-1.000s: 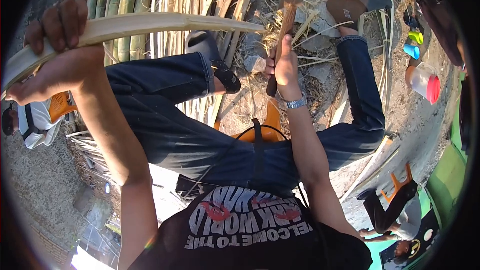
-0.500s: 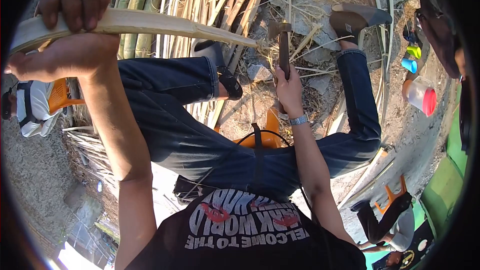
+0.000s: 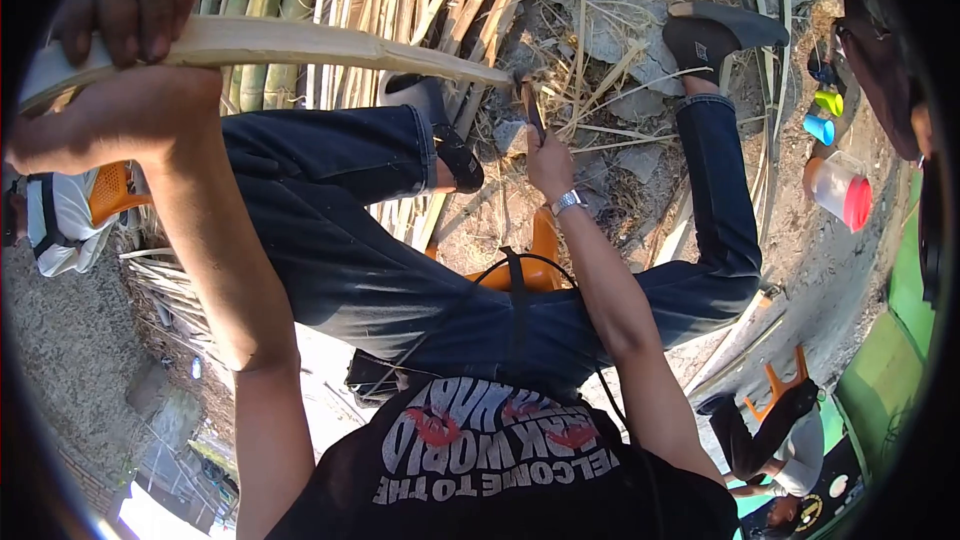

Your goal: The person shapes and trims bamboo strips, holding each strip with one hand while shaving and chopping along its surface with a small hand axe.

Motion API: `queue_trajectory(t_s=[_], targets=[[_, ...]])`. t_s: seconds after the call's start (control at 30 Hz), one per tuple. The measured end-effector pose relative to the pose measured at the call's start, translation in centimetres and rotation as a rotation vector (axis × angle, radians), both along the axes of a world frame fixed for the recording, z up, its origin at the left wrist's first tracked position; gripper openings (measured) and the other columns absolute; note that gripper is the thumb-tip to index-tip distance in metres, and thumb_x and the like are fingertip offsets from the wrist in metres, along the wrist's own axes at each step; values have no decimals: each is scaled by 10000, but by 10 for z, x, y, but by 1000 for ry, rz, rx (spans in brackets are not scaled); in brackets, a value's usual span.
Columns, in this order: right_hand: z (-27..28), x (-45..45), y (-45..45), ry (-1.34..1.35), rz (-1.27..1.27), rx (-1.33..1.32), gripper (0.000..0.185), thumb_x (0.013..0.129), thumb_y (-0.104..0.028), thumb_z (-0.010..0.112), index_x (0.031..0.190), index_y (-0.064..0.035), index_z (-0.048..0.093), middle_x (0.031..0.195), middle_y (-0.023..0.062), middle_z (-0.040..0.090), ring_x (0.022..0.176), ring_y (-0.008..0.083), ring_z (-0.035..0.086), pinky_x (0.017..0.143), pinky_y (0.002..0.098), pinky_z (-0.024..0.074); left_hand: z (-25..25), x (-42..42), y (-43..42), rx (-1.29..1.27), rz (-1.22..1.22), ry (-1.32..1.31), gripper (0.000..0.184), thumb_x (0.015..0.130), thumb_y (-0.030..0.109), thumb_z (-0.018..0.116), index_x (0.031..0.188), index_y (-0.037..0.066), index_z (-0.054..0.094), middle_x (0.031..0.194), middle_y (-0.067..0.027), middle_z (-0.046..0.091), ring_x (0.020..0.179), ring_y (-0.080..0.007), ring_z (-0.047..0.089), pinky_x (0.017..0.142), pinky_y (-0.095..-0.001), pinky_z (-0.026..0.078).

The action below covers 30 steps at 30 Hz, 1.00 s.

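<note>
My left hand [image 3: 125, 105], raised at the upper left, is wrapped round a long pale split bamboo strip [image 3: 300, 42]. The strip runs rightward above my knee and narrows toward its far end. Lower down, my right hand [image 3: 550, 168], with a watch on the wrist, grips the handle of a hatchet [image 3: 534, 116]. The hatchet's head is seen nearly edge-on, close to the strip's narrow tip; I cannot tell whether they touch.
Split bamboo strips [image 3: 400, 0] and green bamboo poles [image 3: 270, 20] lie ahead. Shavings and stones cover the ground between my feet. An orange chair [image 3: 540, 250] is under me. To the right are a red-lidded container [image 3: 857, 202] and a blue cup [image 3: 819, 130]. Other people sit at both sides.
My right hand has moved left with the hatchet, bringing its head to the strip's tip and turning it. My left hand has shifted slightly left along with the strip.
</note>
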State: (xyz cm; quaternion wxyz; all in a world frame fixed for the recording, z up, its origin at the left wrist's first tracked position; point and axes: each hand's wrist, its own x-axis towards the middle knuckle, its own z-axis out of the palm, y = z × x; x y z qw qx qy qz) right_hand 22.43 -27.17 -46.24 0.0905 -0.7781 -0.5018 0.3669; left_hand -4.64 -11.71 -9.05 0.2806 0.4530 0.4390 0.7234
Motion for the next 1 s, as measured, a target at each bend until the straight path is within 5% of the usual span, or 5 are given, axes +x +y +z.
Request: queue_trajectory(t_s=[0.43,0.53,0.7,0.8,1.0], targets=[[132,-2,16,972,-464,376,497,1063,-530,465,955,-54,554,677,14,530,508,82,491,431,230,407,1,-14,8,-41,18,-17,770,637,965,471,704,203,384,542,23,283,472,-94,277,539,-273,254],[124,4,1,1118,-505,210,530,1059,-549,460,948,-38,546,687,29,535,505,87,496,427,235,400,-7,-63,22,-34,-541,-161,831,606,1023,463,712,202,383,545,28,283,481,-84,281,543,-265,250],[149,34,-18,918,-285,82,343,840,48,650,1176,1,597,813,34,604,569,75,533,486,260,400,-11,-54,21,-1,-603,-198,826,615,1028,453,711,211,378,533,37,283,490,-83,298,540,-248,257],[178,62,-22,821,-110,85,541,819,69,598,1356,15,556,860,44,620,661,53,571,531,250,412,-10,-54,22,23,-636,-126,815,650,1011,421,707,199,375,531,29,298,484,-86,305,528,-255,273],[155,72,-21,190,454,-43,583,692,-63,661,1268,30,649,1087,270,683,928,380,687,843,389,538,-10,-46,16,55,-611,-101,822,670,1007,395,700,186,363,532,12,292,478,-97,312,521,-267,281]])
